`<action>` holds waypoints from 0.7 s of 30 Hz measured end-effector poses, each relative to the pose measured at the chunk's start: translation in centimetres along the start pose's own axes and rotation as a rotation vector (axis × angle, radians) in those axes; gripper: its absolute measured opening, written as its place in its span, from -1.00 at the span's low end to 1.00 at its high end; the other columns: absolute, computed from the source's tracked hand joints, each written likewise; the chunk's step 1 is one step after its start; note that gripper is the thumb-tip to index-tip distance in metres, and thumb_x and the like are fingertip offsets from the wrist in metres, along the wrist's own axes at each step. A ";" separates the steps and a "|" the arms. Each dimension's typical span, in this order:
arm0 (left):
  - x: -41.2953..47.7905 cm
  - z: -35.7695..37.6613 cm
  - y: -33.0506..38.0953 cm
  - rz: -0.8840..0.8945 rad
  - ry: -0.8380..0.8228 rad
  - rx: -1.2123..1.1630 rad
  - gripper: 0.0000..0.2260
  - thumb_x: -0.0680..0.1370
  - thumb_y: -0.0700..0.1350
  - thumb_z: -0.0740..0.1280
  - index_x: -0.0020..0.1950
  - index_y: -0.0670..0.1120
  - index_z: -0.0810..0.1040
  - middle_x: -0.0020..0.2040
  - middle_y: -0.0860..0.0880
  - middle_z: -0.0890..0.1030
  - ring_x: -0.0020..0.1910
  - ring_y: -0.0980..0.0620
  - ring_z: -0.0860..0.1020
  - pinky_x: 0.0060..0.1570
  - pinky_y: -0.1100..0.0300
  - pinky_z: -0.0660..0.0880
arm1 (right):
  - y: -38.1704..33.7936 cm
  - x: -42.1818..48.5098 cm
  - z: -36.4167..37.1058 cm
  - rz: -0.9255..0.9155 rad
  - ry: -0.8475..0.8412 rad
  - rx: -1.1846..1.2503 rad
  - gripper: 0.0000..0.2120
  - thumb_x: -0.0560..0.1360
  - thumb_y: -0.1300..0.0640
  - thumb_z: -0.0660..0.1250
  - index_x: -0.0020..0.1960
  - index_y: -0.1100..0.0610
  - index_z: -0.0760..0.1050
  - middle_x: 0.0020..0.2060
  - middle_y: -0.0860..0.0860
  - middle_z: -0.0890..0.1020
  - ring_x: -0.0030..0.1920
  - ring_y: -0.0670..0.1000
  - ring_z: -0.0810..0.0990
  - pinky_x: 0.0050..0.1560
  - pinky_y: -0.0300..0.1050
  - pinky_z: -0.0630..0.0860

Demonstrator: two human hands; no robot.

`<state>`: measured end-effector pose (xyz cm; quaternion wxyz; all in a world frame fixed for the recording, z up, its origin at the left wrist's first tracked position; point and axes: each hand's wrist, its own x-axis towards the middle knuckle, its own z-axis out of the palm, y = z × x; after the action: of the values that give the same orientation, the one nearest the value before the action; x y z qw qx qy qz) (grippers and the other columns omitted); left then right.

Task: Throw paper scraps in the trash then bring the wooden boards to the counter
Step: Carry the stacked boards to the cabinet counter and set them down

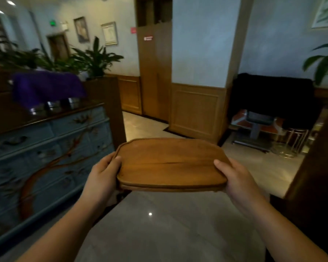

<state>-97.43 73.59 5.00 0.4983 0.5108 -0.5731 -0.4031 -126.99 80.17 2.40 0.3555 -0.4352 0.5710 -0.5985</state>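
Observation:
A stack of brown wooden boards (170, 163) is held level in front of me, above the far end of a pale marble surface (169, 227). My left hand (102, 174) grips the stack's left edge, thumb on top. On the right edge my right hand (235, 178) does the same. At least two boards show at the near edge, one lying on the other. No paper scraps or trash bin are in sight.
A blue painted sideboard (45, 157) with a dark top runs along the left, with a purple cloth (45, 87) and potted plants (95, 57) behind it. Ahead lie tiled floor (146, 125), a wood-panelled pillar (197, 110) and a black-draped cart (273, 99).

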 end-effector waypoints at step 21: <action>25.0 -17.3 -6.4 -0.203 0.521 -0.025 -0.84 0.60 -0.03 0.17 0.14 0.09 0.48 -0.36 -0.04 0.56 -0.43 0.02 0.57 -0.39 0.07 0.58 | 1.4 34.1 35.6 -0.013 -0.666 0.088 -0.81 0.41 -0.13 0.36 0.01 -0.17 0.52 0.01 0.04 0.64 0.01 0.14 0.63 0.00 0.19 0.59</action>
<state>-78.79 48.73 5.88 0.5922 0.6458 -0.3664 -0.3130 -106.67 35.21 3.80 0.5370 -0.5950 0.3942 -0.4497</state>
